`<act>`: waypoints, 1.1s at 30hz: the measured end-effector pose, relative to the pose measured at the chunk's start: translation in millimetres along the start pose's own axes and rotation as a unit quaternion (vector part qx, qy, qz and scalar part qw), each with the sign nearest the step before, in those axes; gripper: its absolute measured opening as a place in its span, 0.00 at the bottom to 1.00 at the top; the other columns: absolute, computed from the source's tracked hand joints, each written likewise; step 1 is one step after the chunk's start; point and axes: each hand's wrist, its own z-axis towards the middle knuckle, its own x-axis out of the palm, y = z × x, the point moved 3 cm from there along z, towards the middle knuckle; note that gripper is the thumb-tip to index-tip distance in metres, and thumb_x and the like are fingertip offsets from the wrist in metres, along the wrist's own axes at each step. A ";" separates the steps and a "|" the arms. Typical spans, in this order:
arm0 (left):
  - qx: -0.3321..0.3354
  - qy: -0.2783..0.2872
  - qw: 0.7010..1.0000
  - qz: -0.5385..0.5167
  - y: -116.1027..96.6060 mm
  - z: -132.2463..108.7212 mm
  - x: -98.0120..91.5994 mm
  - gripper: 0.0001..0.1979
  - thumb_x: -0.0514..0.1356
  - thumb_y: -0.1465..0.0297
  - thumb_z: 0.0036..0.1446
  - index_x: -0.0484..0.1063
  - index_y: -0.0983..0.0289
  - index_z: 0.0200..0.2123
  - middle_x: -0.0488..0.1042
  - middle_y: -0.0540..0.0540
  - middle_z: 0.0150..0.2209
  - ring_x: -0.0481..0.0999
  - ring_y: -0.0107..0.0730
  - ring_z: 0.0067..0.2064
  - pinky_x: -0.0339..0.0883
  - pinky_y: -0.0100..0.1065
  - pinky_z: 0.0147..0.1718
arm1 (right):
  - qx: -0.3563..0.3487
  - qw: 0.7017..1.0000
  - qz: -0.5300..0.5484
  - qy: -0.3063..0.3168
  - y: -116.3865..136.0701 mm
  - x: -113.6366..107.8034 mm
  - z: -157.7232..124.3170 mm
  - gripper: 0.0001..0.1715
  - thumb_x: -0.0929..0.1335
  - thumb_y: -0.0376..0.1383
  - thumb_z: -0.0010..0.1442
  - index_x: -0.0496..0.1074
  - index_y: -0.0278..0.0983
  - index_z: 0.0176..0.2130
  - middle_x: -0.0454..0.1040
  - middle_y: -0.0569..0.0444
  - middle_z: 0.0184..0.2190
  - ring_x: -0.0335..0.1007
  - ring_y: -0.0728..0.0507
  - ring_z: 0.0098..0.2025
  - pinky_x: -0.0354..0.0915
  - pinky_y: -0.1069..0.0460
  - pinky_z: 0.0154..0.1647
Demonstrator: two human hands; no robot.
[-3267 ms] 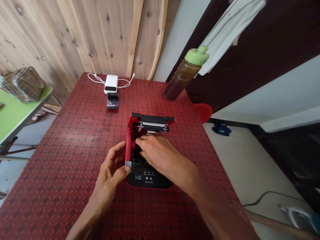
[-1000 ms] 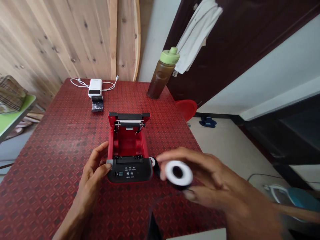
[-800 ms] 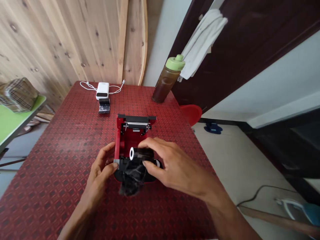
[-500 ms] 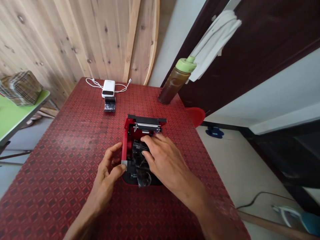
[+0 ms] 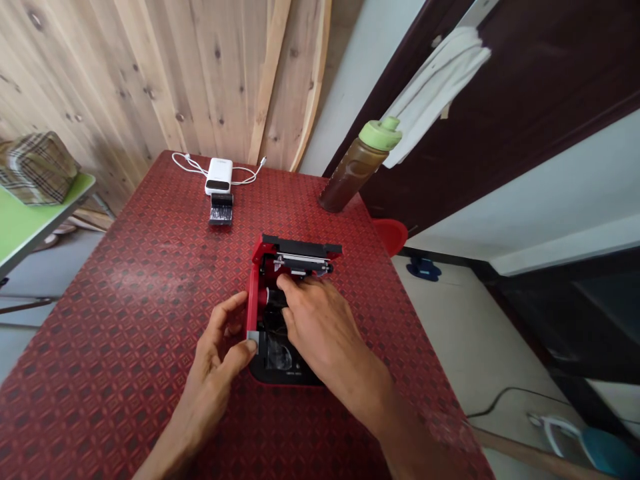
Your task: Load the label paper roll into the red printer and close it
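Red patterned table cover (image 5: 150,320) carries an open red printer (image 5: 256,300). Behind the printer lies a white power bank (image 5: 219,175), and a bottle (image 5: 355,172) stands beyond its right side. Left hand (image 5: 215,380) holds the grey corner tab (image 5: 253,343) in narrow pinch. Right hand (image 5: 320,327) presses inside the printer on a plastic-wrapped roll (image 5: 277,353); I cannot tell if it truly grips.

From here I count one left hand (image 5: 213,380), one right hand (image 5: 323,327), one red receipt printer (image 5: 253,307), one white power bank (image 5: 219,175), one green-capped bottle (image 5: 355,170).
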 end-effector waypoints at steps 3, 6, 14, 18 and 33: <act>-0.002 0.002 1.000 -0.005 1.5 0.6 -0.1 0.31 0.68 0.60 0.63 0.73 0.55 0.68 0.79 0.60 0.64 0.80 0.54 0.59 0.73 0.48 0.57 | -0.012 1.000 0.007 -0.006 -1.9 -0.5 6.0 0.19 0.70 0.21 0.60 0.79 0.37 0.47 0.85 0.42 0.43 0.82 0.33 0.48 0.73 0.40 0.54; -0.010 0.009 1.000 -0.008 -0.9 1.0 1.0 0.31 0.68 0.59 0.63 0.72 0.54 0.68 0.79 0.60 0.64 0.80 0.54 0.60 0.73 0.48 0.57 | -0.017 1.000 0.020 0.002 -4.3 3.8 11.1 0.18 0.70 0.21 0.61 0.80 0.36 0.48 0.84 0.40 0.44 0.82 0.33 0.48 0.74 0.40 0.53; -0.013 0.008 1.000 0.003 -6.7 0.0 1.6 0.30 0.67 0.60 0.62 0.73 0.56 0.67 0.79 0.61 0.64 0.78 0.54 0.60 0.71 0.49 0.58 | -0.028 0.998 0.063 0.007 -6.2 4.5 9.5 0.20 0.66 0.19 0.64 0.81 0.35 0.48 0.85 0.40 0.50 0.81 0.32 0.57 0.74 0.38 0.60; -0.005 0.010 1.000 -0.003 -5.9 0.3 1.6 0.30 0.67 0.60 0.63 0.73 0.57 0.67 0.79 0.61 0.64 0.78 0.55 0.62 0.73 0.48 0.56 | -0.060 0.978 0.197 -0.018 -20.5 -5.0 -18.2 0.33 0.60 0.17 0.68 0.80 0.41 0.58 0.83 0.47 0.59 0.79 0.39 0.62 0.72 0.40 0.67; 0.161 -0.035 0.977 0.134 -58.7 34.6 11.2 0.26 0.67 0.54 0.66 0.76 0.58 0.62 0.77 0.61 0.67 0.73 0.52 0.69 0.67 0.48 0.64 | -0.179 0.931 0.205 -0.245 -22.0 0.4 -63.8 0.14 0.67 0.24 0.74 0.82 0.33 0.48 0.81 0.49 0.38 0.74 0.42 0.40 0.76 0.47 0.41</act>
